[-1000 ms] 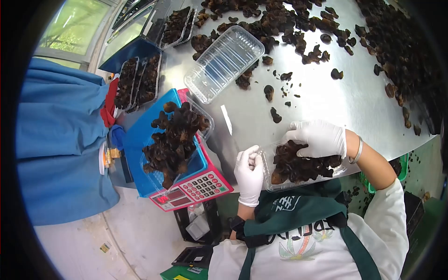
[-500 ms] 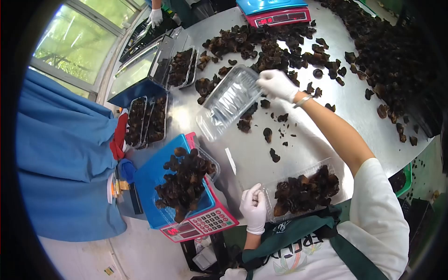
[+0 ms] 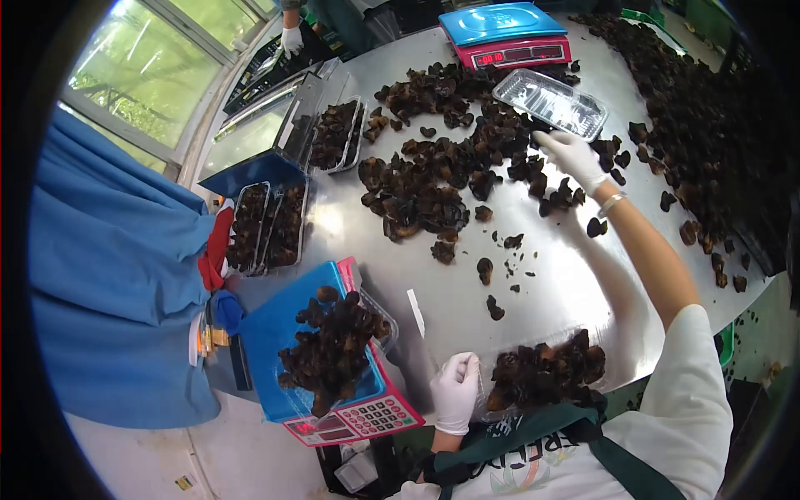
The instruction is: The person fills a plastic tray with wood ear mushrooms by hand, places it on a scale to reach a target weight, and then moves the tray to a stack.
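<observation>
Left hand clenched, pinching the left rim of the near tray, which sits at the worktop edge with dark fungus in it. Right hand extended over the loose fungus, fingertips just beside the empty clear tray; can't tell if it grasps a piece. Pink-and-blue scale left of the left hand, fungus heap on top. Second scale at far side.
</observation>
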`<state>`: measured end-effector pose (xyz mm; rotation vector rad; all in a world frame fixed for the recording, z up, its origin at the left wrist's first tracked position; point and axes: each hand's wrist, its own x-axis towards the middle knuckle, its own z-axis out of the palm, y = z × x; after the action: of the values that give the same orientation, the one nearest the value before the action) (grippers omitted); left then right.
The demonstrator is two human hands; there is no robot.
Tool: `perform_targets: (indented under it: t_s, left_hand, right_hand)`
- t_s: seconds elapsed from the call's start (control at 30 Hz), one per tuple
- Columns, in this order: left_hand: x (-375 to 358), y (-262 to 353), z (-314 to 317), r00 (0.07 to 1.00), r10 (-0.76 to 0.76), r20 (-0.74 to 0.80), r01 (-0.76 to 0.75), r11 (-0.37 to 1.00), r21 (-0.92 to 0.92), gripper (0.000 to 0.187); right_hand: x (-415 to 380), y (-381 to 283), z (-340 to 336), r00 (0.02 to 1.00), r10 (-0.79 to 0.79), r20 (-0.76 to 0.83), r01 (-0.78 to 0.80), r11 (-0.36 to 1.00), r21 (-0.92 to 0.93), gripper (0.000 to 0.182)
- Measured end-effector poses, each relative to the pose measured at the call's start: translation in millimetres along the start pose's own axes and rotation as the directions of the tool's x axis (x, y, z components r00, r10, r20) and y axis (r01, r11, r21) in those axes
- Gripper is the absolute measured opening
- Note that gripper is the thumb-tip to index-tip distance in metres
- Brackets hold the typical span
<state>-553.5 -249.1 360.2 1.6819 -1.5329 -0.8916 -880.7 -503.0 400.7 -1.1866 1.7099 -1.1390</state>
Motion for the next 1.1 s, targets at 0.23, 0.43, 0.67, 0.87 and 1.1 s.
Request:
perform_targets:
  t_s: [0.23,0.43,0.67,0.87,1.1]
  left_hand:
    - [17.2,8.8,11.3,0.999,-0.027,-0.025,0.027,0.999,-0.024,0.009]
    - [61.4,0.5,26.9,0.991,-0.001,-0.136,-0.018,0.990,-0.141,0.011]
    - [96.8,10.8,25.5,0.986,-0.168,-0.019,0.152,0.931,-0.333,0.013]
    - [99.4,13.1,23.1,0.976,-0.216,0.029,0.212,0.913,-0.348,0.013]
    - [97.8,10.4,21.5,0.976,-0.211,0.050,0.213,0.886,-0.412,0.012]
  right_hand:
    - [52.7,-26.1,102.8,0.972,-0.193,0.135,0.229,0.650,-0.725,0.090]
    - [65.5,-2.1,126.8,0.729,-0.576,0.370,0.682,0.655,-0.324,0.033]
    - [-19.1,-50.4,57.3,0.820,-0.333,0.466,0.393,0.919,-0.035,0.021]
    - [-111.9,-23.6,57.0,0.616,-0.508,0.601,0.682,0.726,-0.085,0.026]
    - [-155.9,-21.7,75.5,0.544,-0.388,0.744,0.776,0.569,-0.271,0.051]
